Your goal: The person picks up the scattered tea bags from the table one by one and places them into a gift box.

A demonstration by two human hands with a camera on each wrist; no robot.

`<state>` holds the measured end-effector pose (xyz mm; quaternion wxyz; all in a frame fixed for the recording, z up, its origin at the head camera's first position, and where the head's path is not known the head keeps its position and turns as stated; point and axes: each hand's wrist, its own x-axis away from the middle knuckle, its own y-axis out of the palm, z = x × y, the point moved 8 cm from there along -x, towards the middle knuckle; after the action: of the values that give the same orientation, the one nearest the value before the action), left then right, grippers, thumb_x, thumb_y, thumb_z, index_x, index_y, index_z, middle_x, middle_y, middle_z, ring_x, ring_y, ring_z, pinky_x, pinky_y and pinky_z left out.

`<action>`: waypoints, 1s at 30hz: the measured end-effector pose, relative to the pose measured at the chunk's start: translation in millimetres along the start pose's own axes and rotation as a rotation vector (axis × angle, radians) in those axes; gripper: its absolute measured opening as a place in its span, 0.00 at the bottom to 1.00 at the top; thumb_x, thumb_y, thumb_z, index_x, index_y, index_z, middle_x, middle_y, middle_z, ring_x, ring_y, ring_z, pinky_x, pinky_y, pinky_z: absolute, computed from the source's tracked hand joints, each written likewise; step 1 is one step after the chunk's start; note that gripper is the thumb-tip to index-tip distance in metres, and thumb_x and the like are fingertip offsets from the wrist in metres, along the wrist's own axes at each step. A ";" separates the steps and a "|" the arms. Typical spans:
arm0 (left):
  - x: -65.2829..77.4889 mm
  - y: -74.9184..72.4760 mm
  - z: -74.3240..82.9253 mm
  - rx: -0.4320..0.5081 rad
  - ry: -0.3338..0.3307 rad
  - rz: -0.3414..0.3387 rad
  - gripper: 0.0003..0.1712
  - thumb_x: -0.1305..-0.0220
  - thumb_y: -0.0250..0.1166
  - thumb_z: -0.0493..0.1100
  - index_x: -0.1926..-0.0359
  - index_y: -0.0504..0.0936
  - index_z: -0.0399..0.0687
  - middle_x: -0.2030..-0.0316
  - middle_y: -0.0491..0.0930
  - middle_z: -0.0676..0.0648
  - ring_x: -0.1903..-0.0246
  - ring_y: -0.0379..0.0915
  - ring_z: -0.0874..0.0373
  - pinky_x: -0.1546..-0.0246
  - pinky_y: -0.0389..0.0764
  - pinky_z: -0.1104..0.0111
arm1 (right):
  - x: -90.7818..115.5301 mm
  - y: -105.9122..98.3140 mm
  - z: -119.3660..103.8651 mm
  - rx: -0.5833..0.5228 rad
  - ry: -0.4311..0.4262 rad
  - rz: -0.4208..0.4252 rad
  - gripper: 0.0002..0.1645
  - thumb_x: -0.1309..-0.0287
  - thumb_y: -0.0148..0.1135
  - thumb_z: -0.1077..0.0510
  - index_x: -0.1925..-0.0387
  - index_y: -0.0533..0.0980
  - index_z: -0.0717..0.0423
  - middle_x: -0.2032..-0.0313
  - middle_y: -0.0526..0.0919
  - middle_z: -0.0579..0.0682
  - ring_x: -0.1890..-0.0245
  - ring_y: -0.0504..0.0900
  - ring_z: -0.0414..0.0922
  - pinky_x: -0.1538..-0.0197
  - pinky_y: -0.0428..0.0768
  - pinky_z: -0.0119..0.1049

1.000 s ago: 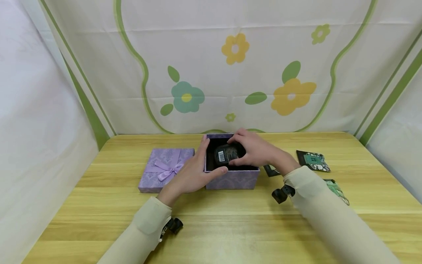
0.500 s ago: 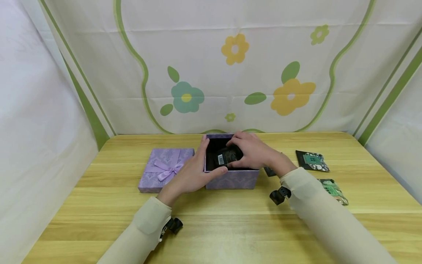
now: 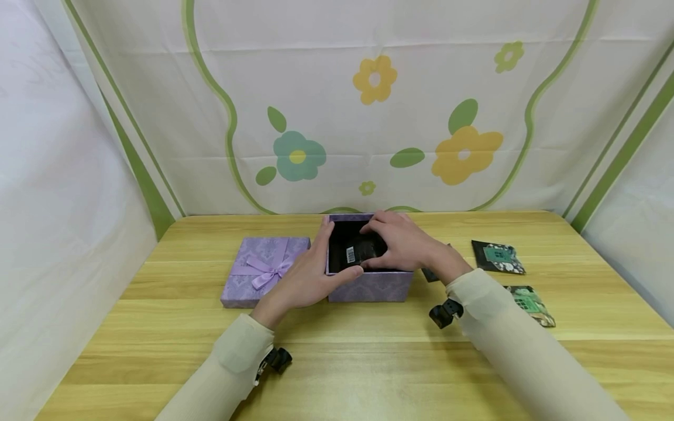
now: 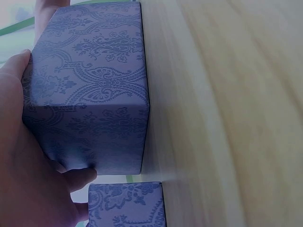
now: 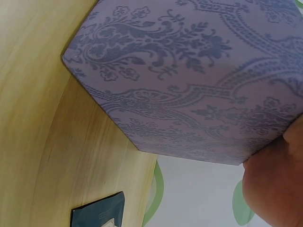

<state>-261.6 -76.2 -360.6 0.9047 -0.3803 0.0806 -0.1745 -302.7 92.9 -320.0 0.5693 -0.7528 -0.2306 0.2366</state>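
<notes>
An uncovered purple patterned gift box point(image 3: 371, 287) with a black inside stands at the table's back middle. My left hand point(image 3: 310, 275) grips its front left corner, thumb along the front rim and fingers on the left side. The left wrist view shows that thumb and the fingers touching the box point(image 4: 94, 61). My right hand point(image 3: 405, 237) reaches over the right rim and holds a dark packet-like item point(image 3: 362, 251) with a white barcode label, low inside. In the right wrist view the box point(image 5: 189, 71) hides most of the right hand point(image 5: 277, 179).
Left of the box lies its purple lid point(image 3: 255, 248) with a ribbon bow. On the right lie a black floral packet point(image 3: 500, 257) and a green floral one point(image 3: 532, 305). Another dark packet point(image 3: 430, 273), partly behind the right wrist, is beside the box. A white floral curtain point(image 3: 326, 76) hangs behind.
The right hand has lowered the barcoded item deeper into the box, and its right forearm has shifted slightly left. My left hand keeps its place on the box.
</notes>
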 end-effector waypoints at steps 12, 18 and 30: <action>0.7 -0.5 0.8 -0.006 0.011 0.004 0.66 0.37 0.58 0.84 0.15 0.27 0.74 0.15 0.23 0.64 0.18 0.54 0.36 0.27 0.64 0.32 | 1.6 -0.4 3.4 -0.090 -0.001 0.012 0.41 0.38 0.74 0.35 0.32 0.78 0.54 0.33 0.79 0.54 0.31 0.75 0.58 0.26 0.68 0.63; 0.6 -0.3 -0.1 -0.005 0.001 0.003 0.67 0.38 0.58 0.85 0.15 0.27 0.74 0.15 0.24 0.65 0.18 0.52 0.36 0.26 0.62 0.31 | 11.8 -9.0 8.7 -0.214 0.000 0.058 0.41 0.34 0.72 0.37 0.29 0.75 0.54 0.30 0.76 0.55 0.27 0.72 0.58 0.25 0.70 0.62; 0.9 0.5 1.2 -0.010 -0.002 0.009 0.67 0.38 0.59 0.85 0.15 0.28 0.75 0.15 0.23 0.65 0.17 0.50 0.36 0.25 0.57 0.28 | 66.5 -35.9 48.2 -0.287 0.105 0.150 0.37 0.31 0.69 0.38 0.27 0.73 0.46 0.24 0.69 0.52 0.22 0.65 0.58 0.26 0.66 0.69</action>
<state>-260.3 -75.4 -360.1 0.9036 -0.3846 0.0824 -0.1697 -283.3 178.7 -303.0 0.4481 -0.8527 -0.1752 0.2034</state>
